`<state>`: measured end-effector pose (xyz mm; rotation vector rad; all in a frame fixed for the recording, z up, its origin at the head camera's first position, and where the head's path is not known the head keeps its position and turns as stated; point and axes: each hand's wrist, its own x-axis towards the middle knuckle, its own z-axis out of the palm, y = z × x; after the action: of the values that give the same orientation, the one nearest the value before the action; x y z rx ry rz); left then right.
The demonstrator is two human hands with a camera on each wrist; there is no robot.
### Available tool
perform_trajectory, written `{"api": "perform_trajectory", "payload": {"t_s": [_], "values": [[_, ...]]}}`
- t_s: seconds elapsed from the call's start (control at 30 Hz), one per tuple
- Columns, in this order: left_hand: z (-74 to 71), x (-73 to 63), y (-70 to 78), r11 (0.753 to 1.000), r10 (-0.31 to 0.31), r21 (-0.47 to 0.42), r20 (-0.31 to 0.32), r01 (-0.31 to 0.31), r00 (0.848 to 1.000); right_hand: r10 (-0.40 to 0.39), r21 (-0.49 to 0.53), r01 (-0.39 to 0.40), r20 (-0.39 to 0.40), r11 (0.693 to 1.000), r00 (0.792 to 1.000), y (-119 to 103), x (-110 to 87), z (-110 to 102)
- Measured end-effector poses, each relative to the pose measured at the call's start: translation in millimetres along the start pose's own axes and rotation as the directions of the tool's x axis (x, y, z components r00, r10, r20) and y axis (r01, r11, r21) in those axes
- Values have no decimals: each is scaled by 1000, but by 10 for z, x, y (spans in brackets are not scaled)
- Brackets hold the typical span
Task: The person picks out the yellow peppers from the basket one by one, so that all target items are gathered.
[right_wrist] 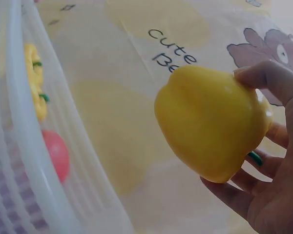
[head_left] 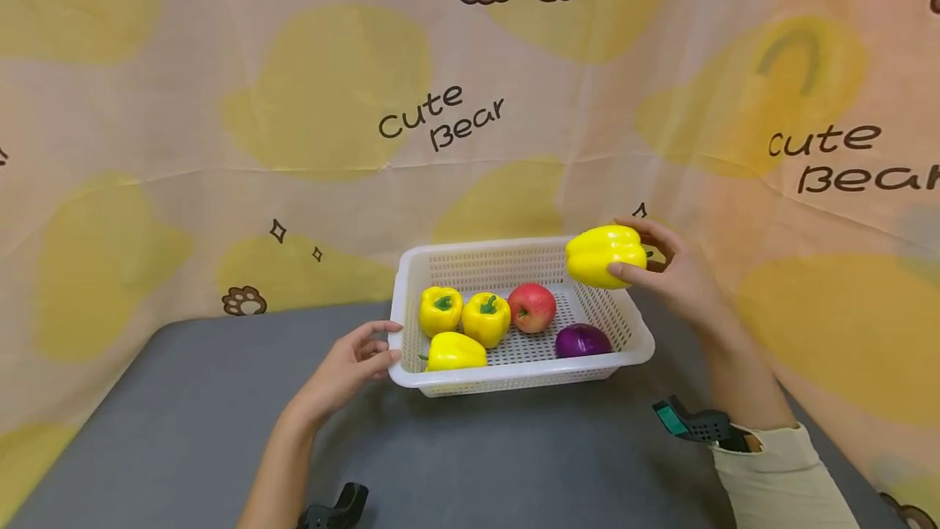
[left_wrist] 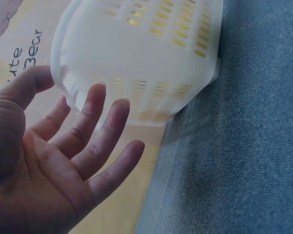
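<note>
My right hand [head_left: 683, 280] holds a glossy yellow bell pepper [head_left: 604, 256] between thumb and fingers, above the far right corner of a white plastic basket [head_left: 523, 378]. In the right wrist view, the held pepper [right_wrist: 210, 122] shows its green stem toward the palm. At the basket's left end, my left hand [head_left: 352, 366] touches the rim with thumb and fingertips. Its fingers [left_wrist: 112, 122] are spread and fairly straight beside the outer wall in the left wrist view. Inside lie several yellow bell peppers [head_left: 485, 319], a red apple [head_left: 532, 308] and a glossy purple round item [head_left: 583, 340].
The basket stands on a grey cloth-covered table [head_left: 499, 464], close to its back edge. A printed cloth backdrop [head_left: 323, 211] with bear drawings and lettering hangs behind and around the table. Dark bands [head_left: 701, 424] are strapped on both wrists.
</note>
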<state>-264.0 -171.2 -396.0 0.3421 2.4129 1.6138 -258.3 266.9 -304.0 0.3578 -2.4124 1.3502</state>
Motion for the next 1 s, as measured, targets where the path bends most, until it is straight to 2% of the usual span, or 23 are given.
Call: {"api": "perform_trajectory", "payload": {"t_s": [0.1,0.23,0.43,0.63,0.77,1.0], "values": [[17,-7,12,1000,-4,-3,6,4,1000,-35,-20,34,-59,999,998,51,20,-135],[35,-3,11,1000,-5,-21,20,6,1000,-45,-25,42,-141,999,989,114,40,-259],[-1,2,5,999,-18,-29,20,19,1000,-55,7,58,-240,998,969,267,77,-320],[-21,-9,1,1000,-20,-19,20,20,1000,-61,42,77,-298,996,953,364,58,-366],[-20,-6,-12,1000,-15,-18,21,15,1000,-19,34,32,-330,999,944,401,70,-369],[-15,24,-5,1000,3,-2,27,-2,1000,115,23,-116,-390,993,913,547,137,-374]]}}
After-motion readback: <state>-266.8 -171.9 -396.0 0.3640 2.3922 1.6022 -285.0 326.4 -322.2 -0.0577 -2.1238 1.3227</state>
